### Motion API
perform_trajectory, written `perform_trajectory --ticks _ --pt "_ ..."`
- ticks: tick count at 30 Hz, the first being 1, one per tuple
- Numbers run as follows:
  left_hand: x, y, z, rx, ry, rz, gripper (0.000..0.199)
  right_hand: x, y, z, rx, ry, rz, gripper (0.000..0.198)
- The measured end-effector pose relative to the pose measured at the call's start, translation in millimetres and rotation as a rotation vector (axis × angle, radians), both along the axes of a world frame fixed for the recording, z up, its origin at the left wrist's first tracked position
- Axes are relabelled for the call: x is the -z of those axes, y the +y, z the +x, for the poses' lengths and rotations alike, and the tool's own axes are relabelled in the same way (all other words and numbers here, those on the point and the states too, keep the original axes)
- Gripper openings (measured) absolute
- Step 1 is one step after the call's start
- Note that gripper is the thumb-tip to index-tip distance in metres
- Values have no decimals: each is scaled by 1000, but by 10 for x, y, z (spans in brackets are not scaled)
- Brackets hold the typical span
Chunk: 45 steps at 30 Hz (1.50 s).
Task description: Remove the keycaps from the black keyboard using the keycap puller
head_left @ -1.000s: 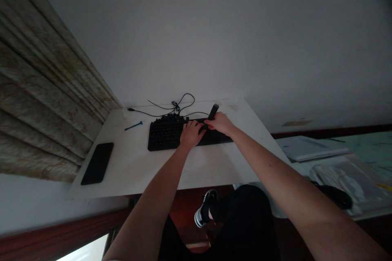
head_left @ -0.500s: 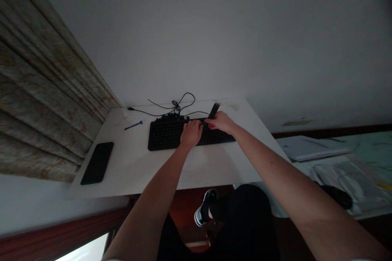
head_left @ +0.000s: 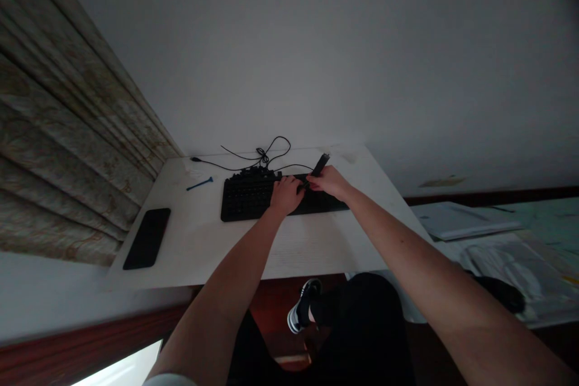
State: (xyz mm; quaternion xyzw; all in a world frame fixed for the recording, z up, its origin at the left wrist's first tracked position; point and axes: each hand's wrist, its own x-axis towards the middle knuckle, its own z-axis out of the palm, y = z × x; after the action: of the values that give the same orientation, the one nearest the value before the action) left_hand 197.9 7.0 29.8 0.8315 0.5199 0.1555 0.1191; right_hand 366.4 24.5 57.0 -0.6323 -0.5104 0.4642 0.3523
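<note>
A black keyboard (head_left: 244, 202) lies on the white desk, with a heap of small dark pieces, probably keycaps (head_left: 253, 172), along its back edge at the left. My left hand (head_left: 286, 194) rests over the middle of the keyboard, fingers laid on it and slightly apart. Its thumb side is close to my right hand (head_left: 329, 181), which pinches a slim black brush-like tool (head_left: 321, 163). The tool leans up to the right, its lighter end raised; the lower end is hidden between my hands over the keys.
A black cable (head_left: 261, 154) lies looped behind the keyboard. To the left are a thin blue tool (head_left: 199, 184) and a black phone (head_left: 147, 238) on the white desk (head_left: 307, 247). A curtain (head_left: 67, 120) hangs at left; papers and plastic bags (head_left: 502, 265) lie at right.
My left hand has shifted slightly right, closer to my right hand. The tool in my right hand has turned a little and leans further right. The view has moved slightly.
</note>
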Motion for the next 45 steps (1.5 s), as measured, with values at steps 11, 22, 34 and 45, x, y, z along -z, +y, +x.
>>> perform_trajectory --ticks 11,22,34,45 --pt "73 32 22 77 17 27 28 -34 -16 -16 -196 -197 180 7" --pt "74 7 78 65 132 68 33 -82 -79 -49 -257 -414 293 15" --pt "54 -7 85 68 121 82 32 -122 -111 -94 -231 -520 332 17" --pt "83 27 70 68 55 56 28 -87 -113 -115 -192 -535 351 18"
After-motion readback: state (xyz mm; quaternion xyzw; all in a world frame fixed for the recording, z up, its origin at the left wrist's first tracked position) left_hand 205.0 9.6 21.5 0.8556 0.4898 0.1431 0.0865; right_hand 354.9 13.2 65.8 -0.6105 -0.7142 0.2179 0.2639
